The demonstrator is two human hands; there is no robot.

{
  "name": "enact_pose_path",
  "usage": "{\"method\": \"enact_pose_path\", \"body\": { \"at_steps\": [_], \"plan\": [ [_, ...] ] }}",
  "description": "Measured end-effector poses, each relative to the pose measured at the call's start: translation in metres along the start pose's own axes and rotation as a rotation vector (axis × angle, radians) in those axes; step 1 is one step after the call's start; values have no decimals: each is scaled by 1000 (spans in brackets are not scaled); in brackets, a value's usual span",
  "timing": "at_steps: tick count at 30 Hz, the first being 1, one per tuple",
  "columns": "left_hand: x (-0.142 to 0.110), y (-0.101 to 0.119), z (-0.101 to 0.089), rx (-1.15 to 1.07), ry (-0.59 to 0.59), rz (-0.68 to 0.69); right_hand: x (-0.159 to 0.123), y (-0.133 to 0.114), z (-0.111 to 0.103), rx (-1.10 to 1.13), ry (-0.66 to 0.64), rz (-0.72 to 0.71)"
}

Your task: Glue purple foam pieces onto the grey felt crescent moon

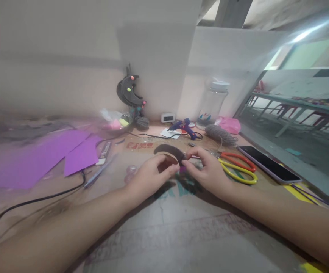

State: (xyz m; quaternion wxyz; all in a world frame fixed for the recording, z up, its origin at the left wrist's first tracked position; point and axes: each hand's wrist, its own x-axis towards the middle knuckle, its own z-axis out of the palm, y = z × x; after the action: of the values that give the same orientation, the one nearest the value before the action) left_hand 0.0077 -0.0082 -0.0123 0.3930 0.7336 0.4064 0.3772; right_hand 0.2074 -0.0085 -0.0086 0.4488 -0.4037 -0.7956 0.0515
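Note:
A dark grey, curved crescent piece (170, 150) is held up over the middle of the table. My left hand (155, 170) grips it from below and to the left, with thumb and fingers closed near its inner curve. At its right end, my right hand (206, 172) pinches the tip between thumb and forefinger. A small bit of purple (183, 169) shows between the hands. Orange- and yellow-handled scissors (238, 170) lie just beyond my right hand. The fingers partly hide the crescent's lower right end.
Purple sheets (39, 155), a pen (97, 174) and a black cable (39, 199) lie left. A dark crescent ornament (128, 92) stands at the back. Behind the hands are a glue gun (185, 128), grey yarn (221, 135) and a bottle (212, 104); a phone (269, 163) lies right.

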Motion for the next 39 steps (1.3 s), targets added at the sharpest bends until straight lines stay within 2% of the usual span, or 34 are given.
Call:
{"method": "enact_pose_path", "body": {
  "at_steps": [4, 10, 13, 15, 17, 22, 29, 32, 39],
  "plan": [
    [0, -4, 0, -89, -25, -8, 0, -1, -1, -89, -72, -212],
    [9, -15, 0, -160, 106, -34, -3, -7, -1, -104, -219, -314],
    [10, -16, 0, -187, 163, -48, -4, -8, -4, -26, -153, -248],
    [10, -14, 0, -248, 171, -66, -2, -4, -6, 22, -75, -157],
    [10, -13, 1, -330, 172, -94, 0, 2, -7, 42, -50, -60],
    [12, -15, 1, -417, 165, -121, 4, 9, -2, 29, -199, 100],
    [10, -15, -2, -167, 140, -105, 6, -4, -5, 56, -238, 304],
    [7, -11, -2, -113, 152, -90, 5, -5, -7, 71, -251, 311],
    [8, -13, -3, -47, 179, -79, 8, 2, -10, 63, -274, 204]
  ]
}}
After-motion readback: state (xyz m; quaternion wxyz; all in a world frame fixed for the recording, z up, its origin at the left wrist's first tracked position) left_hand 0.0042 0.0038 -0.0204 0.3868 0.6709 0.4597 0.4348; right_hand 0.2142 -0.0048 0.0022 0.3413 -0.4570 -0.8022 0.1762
